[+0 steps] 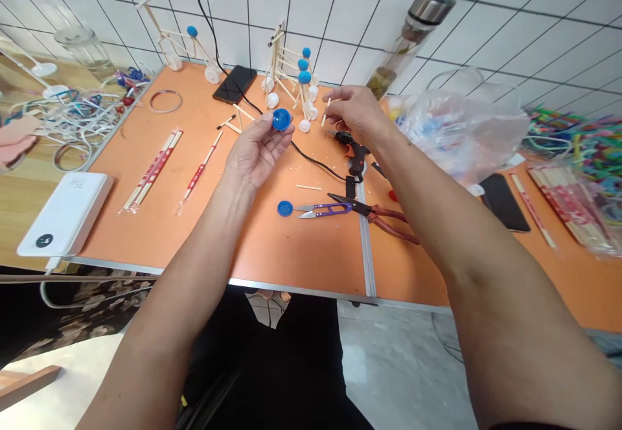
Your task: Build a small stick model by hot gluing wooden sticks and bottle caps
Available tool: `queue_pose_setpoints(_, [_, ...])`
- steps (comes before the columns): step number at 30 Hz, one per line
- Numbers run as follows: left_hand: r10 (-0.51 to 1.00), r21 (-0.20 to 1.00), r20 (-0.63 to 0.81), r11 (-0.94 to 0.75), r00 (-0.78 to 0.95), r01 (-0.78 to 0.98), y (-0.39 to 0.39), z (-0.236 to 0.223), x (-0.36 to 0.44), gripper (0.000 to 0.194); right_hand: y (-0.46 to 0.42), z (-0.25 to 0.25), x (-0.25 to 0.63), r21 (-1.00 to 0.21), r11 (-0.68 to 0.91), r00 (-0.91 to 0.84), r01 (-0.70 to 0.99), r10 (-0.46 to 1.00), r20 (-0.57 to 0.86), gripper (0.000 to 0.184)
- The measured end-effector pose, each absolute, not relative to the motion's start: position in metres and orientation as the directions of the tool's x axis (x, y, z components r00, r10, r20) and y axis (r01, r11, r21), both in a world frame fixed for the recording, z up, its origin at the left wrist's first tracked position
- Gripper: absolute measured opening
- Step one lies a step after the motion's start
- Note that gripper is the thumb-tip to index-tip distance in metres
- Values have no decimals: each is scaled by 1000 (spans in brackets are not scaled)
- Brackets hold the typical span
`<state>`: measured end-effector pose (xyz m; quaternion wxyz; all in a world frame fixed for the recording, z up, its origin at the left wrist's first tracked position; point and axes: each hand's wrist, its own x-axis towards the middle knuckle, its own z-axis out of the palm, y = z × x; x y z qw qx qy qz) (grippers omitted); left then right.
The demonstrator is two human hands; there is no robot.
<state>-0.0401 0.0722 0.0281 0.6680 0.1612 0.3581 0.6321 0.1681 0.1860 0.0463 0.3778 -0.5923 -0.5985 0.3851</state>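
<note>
My left hand (257, 148) is raised palm-up over the orange table (194, 236) and pinches a blue bottle cap (281, 119) at its fingertips. My right hand (352, 111) is just to the right of it, fingers closed on a short wooden stick (326, 111) that points up. Behind both hands stands a stick model (291, 80) with blue and white caps. A black glue gun (354, 150) lies under my right hand. A second blue cap (285, 208) lies on the table by purple thread snips (324, 209).
Red-handled pliers (389, 219) lie beside the snips. Wrapped chopsticks (153, 169) lie at the left, a white power bank (65, 213) further left. A black phone (234, 84), a second stick model (179, 45), a plastic bag (461, 132), a bottle (408, 38) and another phone (503, 201) surround the work area.
</note>
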Motion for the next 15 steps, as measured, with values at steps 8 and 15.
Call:
queue_pose_setpoints(8, [955, 697, -295, 187, -39, -693, 69, 33, -36, 33, 96, 52, 172, -288, 564, -580, 774, 814, 33, 21])
queue_pose_setpoints(15, [955, 680, -296, 192, -26, -707, 69, 31, -35, 32, 65, 40, 153, 30, 645, -627, 763, 751, -208, 28])
